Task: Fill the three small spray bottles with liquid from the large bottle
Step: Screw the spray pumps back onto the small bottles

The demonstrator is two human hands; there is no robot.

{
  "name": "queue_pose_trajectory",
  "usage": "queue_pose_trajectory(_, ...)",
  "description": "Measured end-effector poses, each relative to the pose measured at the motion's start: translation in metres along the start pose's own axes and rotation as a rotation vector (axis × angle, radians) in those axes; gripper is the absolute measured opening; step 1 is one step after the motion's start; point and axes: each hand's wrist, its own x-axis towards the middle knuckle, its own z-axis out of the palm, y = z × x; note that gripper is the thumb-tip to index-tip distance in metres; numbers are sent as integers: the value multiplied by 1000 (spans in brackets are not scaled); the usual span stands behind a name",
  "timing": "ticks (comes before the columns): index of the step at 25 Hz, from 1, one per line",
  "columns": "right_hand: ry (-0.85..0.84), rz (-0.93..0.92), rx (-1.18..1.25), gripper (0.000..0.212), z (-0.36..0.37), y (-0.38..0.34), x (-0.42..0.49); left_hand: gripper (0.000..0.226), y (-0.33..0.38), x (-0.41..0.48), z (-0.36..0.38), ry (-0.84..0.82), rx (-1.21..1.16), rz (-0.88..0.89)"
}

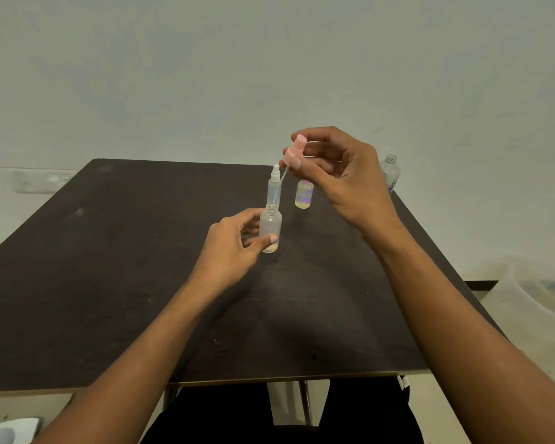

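Note:
My left hand point(233, 243) grips a small frosted spray bottle point(270, 225) standing on the dark table point(109, 267); its threaded neck is uncapped. My right hand point(337, 174) pinches a pink spray top point(293, 152) above it, with the dip tube hanging out of the bottle. Behind stand a slim clear spray bottle point(275, 187) with its white top on and a short iridescent bottle point(304, 193). The large clear bottle point(390, 173) stands uncapped at the table's far right edge, partly hidden by my right hand.
A pale wall rises behind the table, with a socket plate point(39, 181) at the left. A translucent plastic tub point(539, 302) sits on the floor to the right. My dark-clothed legs show under the table's near edge.

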Motion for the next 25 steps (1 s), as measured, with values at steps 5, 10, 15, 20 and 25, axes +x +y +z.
queue_pose_trajectory(5,5,26,16,35,-6,5,-5,50,3,-2,5,-10,20,0)
queue_pose_trajectory(10,1,25,17,36,-5,7,-5,52,4,-1,5,-12,33,-10)
queue_pose_trajectory(15,-12,18,1,37,-1,9,-5,51,5,-1,4,-6,24,-15)
queue_pose_trajectory(20,-72,48,-33,34,5,20,-7,51,8,-1,4,-1,27,-10)
queue_pose_trajectory(25,-175,73,-105,32,13,37,-14,49,10,-1,4,-5,33,-8)
